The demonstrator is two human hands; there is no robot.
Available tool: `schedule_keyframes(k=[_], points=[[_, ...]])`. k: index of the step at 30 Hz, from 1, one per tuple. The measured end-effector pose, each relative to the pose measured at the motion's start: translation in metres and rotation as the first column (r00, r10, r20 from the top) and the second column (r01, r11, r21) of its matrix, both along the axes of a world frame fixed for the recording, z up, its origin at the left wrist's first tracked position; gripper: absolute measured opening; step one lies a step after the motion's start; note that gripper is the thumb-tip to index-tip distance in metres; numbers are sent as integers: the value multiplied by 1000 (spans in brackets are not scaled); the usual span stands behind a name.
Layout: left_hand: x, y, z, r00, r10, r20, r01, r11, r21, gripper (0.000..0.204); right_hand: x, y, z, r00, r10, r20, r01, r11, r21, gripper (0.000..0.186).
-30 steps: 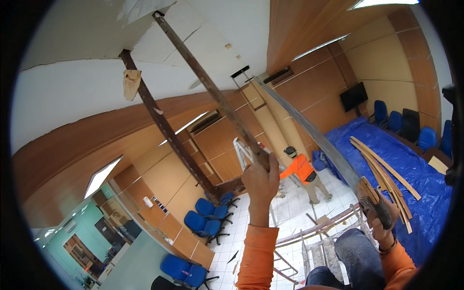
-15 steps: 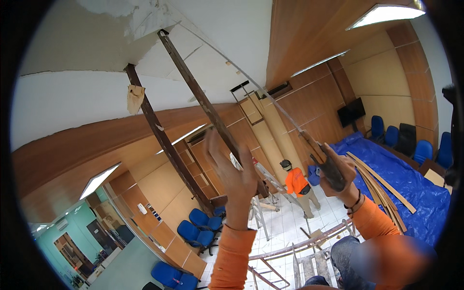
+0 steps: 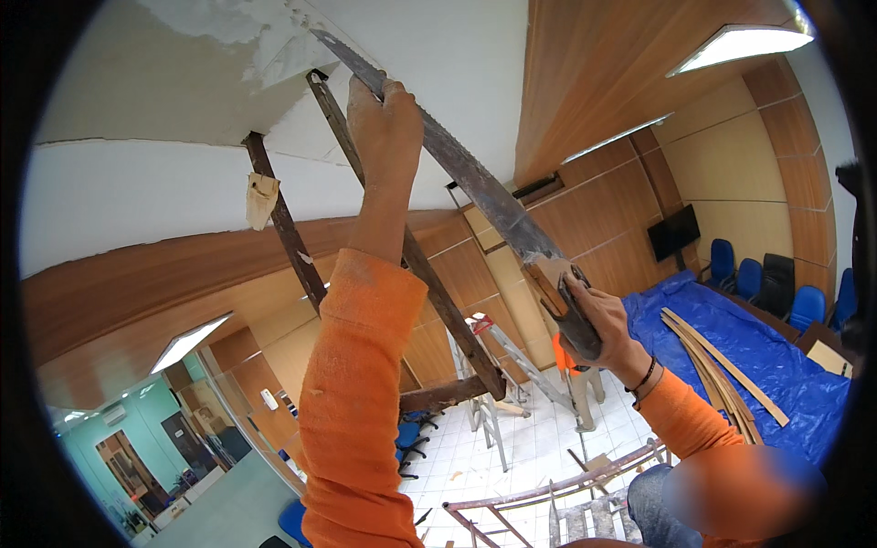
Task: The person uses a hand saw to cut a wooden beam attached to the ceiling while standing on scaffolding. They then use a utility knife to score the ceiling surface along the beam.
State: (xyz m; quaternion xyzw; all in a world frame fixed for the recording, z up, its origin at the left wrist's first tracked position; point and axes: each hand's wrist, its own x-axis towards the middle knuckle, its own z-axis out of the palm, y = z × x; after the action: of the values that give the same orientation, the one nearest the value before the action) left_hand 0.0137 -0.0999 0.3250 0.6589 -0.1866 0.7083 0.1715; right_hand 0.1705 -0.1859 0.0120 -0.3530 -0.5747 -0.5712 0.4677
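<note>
My right hand (image 3: 603, 324) is closed round the handle of a long, worn handsaw (image 3: 489, 201), whose toothed blade slants up toward the patched white ceiling (image 3: 164, 82). My left hand (image 3: 385, 132) is raised high with its fingers closed over the blade near its tip. Just behind that hand, a dark beam (image 3: 448, 320) runs from the ceiling opening down to a crosspiece. A second dark beam (image 3: 288, 228), further left, carries a torn pale scrap (image 3: 260, 201).
Below are a scaffold rail (image 3: 484, 507) and aluminium stepladder (image 3: 539, 374). A co-worker (image 3: 585, 402) in orange is partly hidden behind my right hand and the ladder. Blue sheeting (image 3: 786, 429) with wooden strips (image 3: 722, 365) lies right, beside chairs (image 3: 807, 308). Blue chairs (image 3: 409, 447) line the left.
My left hand has left the beam, opened, then risen to close on the saw blade near its tip. My right hand has moved up and left with the saw, whose blade face now shows.
</note>
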Motion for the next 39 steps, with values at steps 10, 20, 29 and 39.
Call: schedule_keyframes(k=[10,20,29,39], points=[[41,11,-8,951,259,167,-272,961,58,26,-8,-11,11,945,-34,-326,-112,901,-419,102],[52,8,16,921,158,355,-213,970,121,30,-17,22,66,747,36,-663,-190,968,-161,69],[38,23,31,895,273,353,-336,933,129,44,-2,66,89,763,140,-631,-193,981,-14,59],[38,36,38,881,245,406,-349,915,204,34,1,86,94,777,171,-606,-210,978,8,61]])
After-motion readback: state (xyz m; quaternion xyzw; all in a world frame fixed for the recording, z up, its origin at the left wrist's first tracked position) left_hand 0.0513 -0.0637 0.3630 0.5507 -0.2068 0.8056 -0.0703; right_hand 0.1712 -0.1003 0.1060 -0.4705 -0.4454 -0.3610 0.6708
